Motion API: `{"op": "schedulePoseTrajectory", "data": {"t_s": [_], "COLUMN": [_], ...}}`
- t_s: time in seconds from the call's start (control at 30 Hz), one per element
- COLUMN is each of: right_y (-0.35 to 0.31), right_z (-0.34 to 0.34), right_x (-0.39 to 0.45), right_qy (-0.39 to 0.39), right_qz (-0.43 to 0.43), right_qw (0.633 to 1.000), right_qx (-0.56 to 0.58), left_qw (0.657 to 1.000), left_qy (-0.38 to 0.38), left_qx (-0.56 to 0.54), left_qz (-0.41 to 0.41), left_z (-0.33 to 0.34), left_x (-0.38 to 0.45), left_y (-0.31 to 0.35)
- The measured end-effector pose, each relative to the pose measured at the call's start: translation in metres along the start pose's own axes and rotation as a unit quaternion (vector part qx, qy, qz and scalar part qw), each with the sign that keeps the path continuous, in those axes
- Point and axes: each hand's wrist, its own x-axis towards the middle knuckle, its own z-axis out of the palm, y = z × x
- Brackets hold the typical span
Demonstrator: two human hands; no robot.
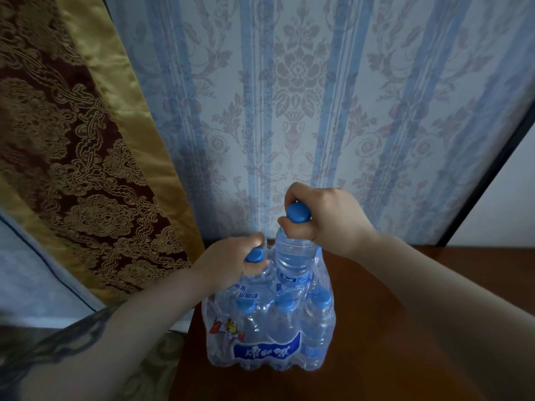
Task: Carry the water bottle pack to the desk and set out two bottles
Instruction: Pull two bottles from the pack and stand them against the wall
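Each grip clamps a blue cap: right hand [324,218] and left hand [231,261] hold upright bottles, caps up.

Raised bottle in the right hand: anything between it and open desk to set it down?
Nothing visible blocks it. The right hand has its grip on the clear blue-capped plastic bottle, lifted partly out of the shrink-wrapped bottle pack. Bare dark wooden desk lies right of the pack. The left hand grips a second cap.

Blue-capped clear bottles [295,256], blue-striped floral wallpaper [318,111], maroon-and-gold patterned curtain [72,140], dark reddish-brown desk [390,328].
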Motion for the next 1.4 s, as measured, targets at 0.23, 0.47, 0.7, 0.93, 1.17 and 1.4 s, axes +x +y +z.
{"op": "schedulePoseTrajectory", "data": {"t_s": [0.23, 0.47, 0.7, 0.93, 1.17, 1.4], "right_y": [0.002, -0.006, -0.011, -0.009, -0.005, 0.003], "right_z": [-0.016, -0.017, -0.023, -0.073, -0.097, -0.082], "right_x": [0.01, 0.017, 0.017, 0.033, 0.05, 0.041], "right_qy": [-0.038, 0.006, 0.088, 0.238, 0.238, 0.214], "right_qz": [-0.025, -0.002, 0.072, 0.172, 0.188, 0.223], "right_qw": [0.999, 1.0, 0.993, 0.955, 0.953, 0.951], "right_qx": [-0.007, -0.021, 0.005, 0.038, 0.014, -0.013], "left_qw": [0.998, 0.99, 0.971, 0.938, 0.934, 0.95], "left_qy": [0.061, 0.129, 0.23, 0.343, 0.357, 0.311], "left_qx": [0.003, 0.022, -0.001, -0.05, -0.02, 0.0], "left_qz": [-0.024, -0.051, -0.066, -0.019, 0.01, 0.008], "left_z": [0.005, 0.008, 0.006, -0.048, -0.107, -0.091], "left_x": [0.002, 0.005, 0.002, 0.009, 0.052, 0.073], "left_y": [0.007, 0.013, 0.025, 0.061, 0.104, 0.108]}}
